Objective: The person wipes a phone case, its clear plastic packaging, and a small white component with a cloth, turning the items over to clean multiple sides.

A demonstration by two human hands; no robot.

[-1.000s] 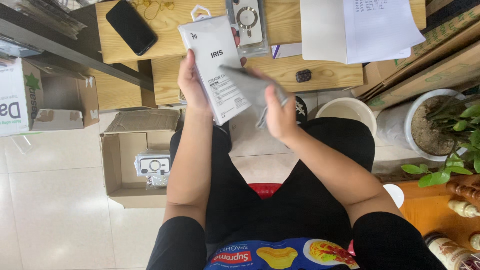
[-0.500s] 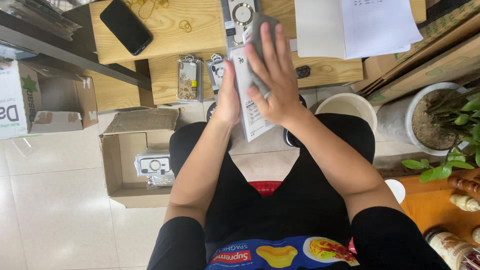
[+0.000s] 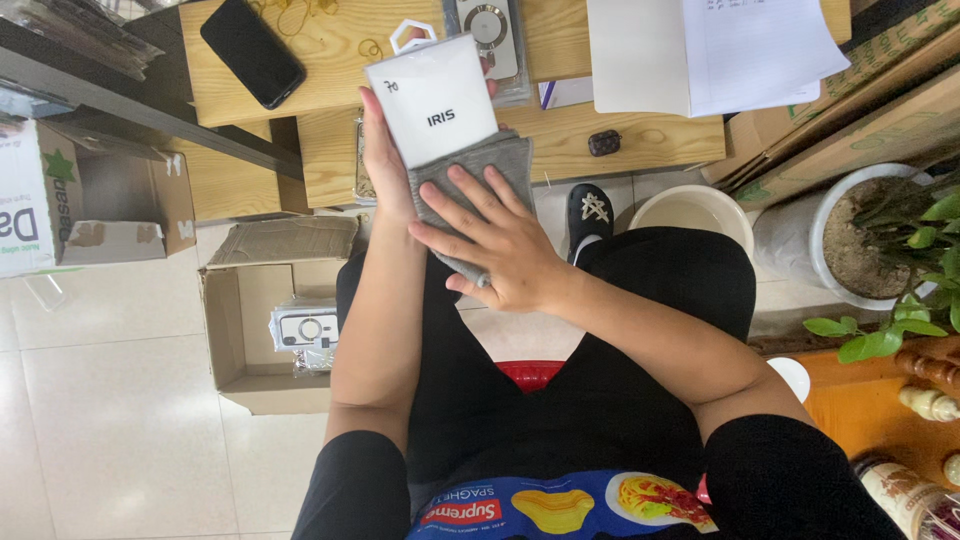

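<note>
My left hand (image 3: 385,165) grips a flat white box (image 3: 432,100) by its left edge and holds it upright above my lap, just in front of the wooden table (image 3: 330,45). My right hand (image 3: 490,240) presses a grey cloth (image 3: 490,165) flat against the lower half of the box, fingers spread over the cloth. The lower part of the box is hidden under the cloth and hand.
A black phone (image 3: 252,52), packaged phone cases (image 3: 488,25) and an open notebook (image 3: 700,50) lie on the table. An open cardboard box (image 3: 260,330) with a packaged case stands on the floor at left. A white bucket (image 3: 690,215) and potted plant (image 3: 880,230) are at right.
The box has turned from edge-on to face me, white side up. My right hand has slid down from the box's top to its lower half with the cloth.
</note>
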